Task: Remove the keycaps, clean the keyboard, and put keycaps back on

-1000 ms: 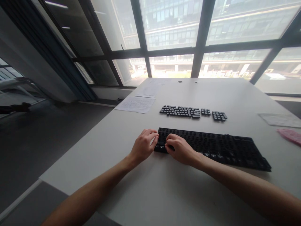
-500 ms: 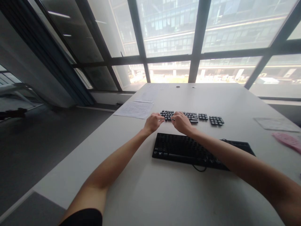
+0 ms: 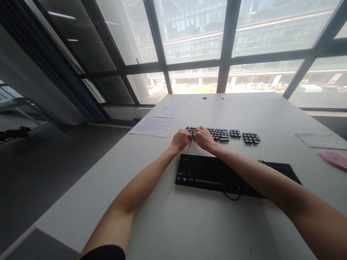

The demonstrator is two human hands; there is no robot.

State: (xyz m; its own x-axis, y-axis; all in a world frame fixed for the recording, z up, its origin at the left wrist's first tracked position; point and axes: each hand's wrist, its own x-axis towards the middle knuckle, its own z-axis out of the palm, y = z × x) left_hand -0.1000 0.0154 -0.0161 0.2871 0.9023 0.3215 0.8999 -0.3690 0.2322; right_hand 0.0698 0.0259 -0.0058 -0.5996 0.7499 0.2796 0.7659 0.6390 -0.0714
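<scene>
Loose black keycaps lie in rows on the white table, laid out like a keyboard. My left hand is at the left end of these rows, its fingers pinched together; what they hold is hidden. Close beside it, my right hand reaches over the same rows, with its fingertips closed on a small dark keycap that is mostly covered. The two sets of fingertips nearly meet. Nearer to me lies a black keyboard, partly under my right forearm. Several keys show along its lower left edge; the rest of its surface is dark.
Two smaller keycap groups sit on the right: a middle block and a number block. Printed sheets lie at the table's left edge. A clear flat bag and a pink item are at the right. Windows stand behind.
My right hand has moved left along the keycaps, closer to my left hand. My left hand has shifted slightly right. The view has tilted a little.
</scene>
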